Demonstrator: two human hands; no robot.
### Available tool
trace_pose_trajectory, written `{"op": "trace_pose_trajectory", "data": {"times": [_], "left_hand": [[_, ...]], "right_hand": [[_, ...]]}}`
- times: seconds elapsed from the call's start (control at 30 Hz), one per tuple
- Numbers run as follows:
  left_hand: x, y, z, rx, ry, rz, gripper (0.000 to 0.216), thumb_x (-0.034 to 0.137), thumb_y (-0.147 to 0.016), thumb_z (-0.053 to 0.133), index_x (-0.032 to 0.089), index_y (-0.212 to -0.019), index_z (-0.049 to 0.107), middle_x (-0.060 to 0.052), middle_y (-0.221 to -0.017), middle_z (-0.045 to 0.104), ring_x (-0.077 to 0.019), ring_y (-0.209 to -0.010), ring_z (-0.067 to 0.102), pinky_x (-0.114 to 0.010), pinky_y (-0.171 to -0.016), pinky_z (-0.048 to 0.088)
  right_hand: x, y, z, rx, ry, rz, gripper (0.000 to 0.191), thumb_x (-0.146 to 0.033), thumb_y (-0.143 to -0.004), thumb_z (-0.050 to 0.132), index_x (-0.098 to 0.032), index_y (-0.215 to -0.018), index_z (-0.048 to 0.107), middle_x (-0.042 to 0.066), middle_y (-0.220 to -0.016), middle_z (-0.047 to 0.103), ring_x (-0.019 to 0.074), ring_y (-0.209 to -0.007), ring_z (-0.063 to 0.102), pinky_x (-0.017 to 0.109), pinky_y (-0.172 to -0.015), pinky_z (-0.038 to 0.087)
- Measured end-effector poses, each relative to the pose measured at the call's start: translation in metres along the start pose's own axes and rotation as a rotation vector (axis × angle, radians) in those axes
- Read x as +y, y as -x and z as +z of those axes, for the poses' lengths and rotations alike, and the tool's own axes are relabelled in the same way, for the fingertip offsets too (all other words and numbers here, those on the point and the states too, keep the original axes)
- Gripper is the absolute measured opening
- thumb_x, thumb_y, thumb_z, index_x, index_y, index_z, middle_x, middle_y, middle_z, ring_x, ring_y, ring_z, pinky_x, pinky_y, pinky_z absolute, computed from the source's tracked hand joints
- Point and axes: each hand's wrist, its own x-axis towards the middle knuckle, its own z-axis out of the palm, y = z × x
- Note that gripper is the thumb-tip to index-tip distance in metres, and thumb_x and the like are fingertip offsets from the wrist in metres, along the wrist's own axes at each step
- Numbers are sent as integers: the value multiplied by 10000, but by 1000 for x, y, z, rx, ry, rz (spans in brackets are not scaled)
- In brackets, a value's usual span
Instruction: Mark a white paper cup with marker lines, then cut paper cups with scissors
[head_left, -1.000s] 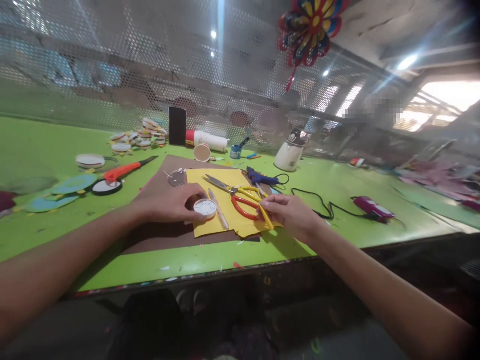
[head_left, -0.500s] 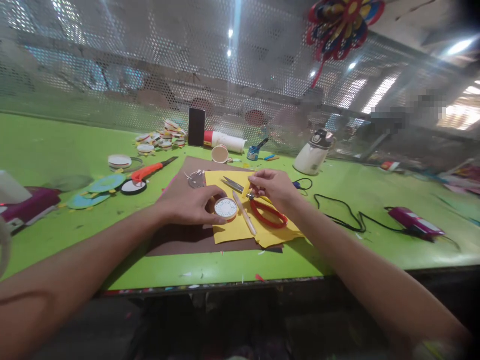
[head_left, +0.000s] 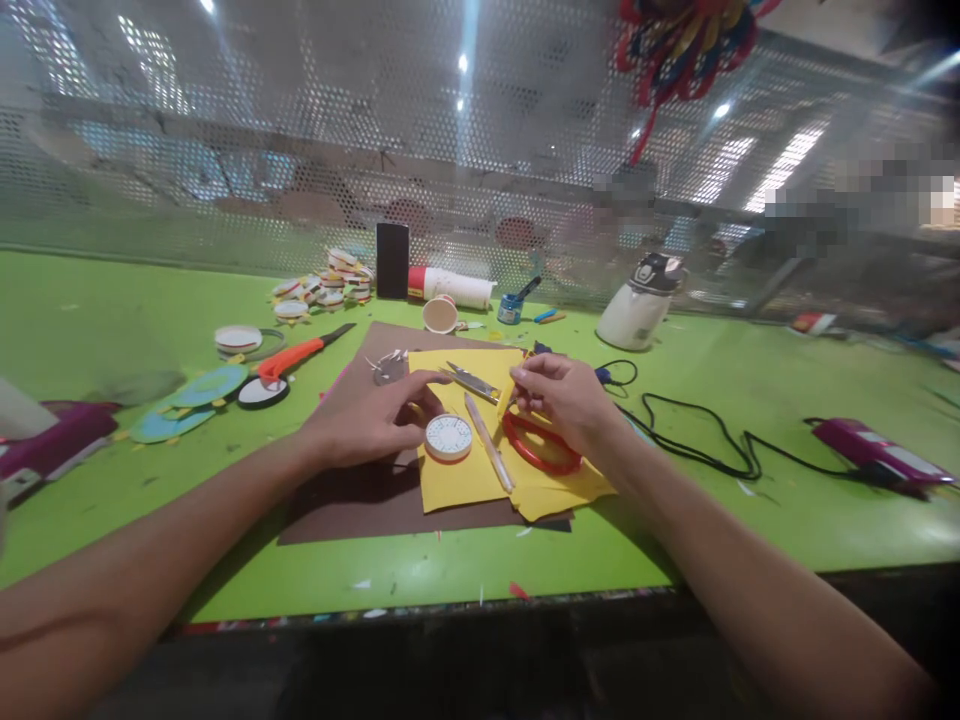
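Note:
On a yellow sheet [head_left: 442, 492] lies a small round white disc [head_left: 448, 437] with a speckled top and a pale rim. My left hand [head_left: 379, 418] is beside it, thumb and fingers apart, with nothing visible between them. Pinched in my right hand [head_left: 562, 395] is a small yellow paper strip [head_left: 507, 392]. Just below that hand are red-handled scissors [head_left: 544, 450], their blades toward the upper left and partly covered by the hand. Between the disc and the scissors rests a pale pencil-like stick [head_left: 489, 442].
A brown sheet [head_left: 337, 515] lies under the yellow one. Behind stand a dark phone [head_left: 392, 262], an overturned paper cup [head_left: 440, 315], a blue jar [head_left: 510, 309] and a white kettle [head_left: 637, 305]. An orange-handled cutter [head_left: 300, 355] is left; a corded purple device [head_left: 881, 455] lies right.
My left fingers have come off the disc, which lies flat on the yellow sheet. My right hand, still pinching the strip, has moved slightly right. The camera view has shifted a little.

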Motion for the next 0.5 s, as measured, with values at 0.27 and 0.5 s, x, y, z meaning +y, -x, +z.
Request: {"op": "trace_pose_trajectory", "data": {"times": [0.27,0.5], "left_hand": [[15,3,2,456,-181,-21,259,437,-869,568,199,-939,641,-53,-912,723,-222,-836,655,-367,-793,520],[28,7,3,743,-216,-8,410,490,-880,520,216,-575,526,8,-563,590,-159,-587,537,-295,-623,455]], "right_hand": [[-2,12,10,-37,-16,5,381,-419,-557,902,-168,-675,641,2,-575,679,107,-498,598,255,-524,486],[-1,15,15,-73,-25,-30,359,-422,-571,895,-169,-657,657,-11,-571,676,85,-492,560,236,-510,433]]}}
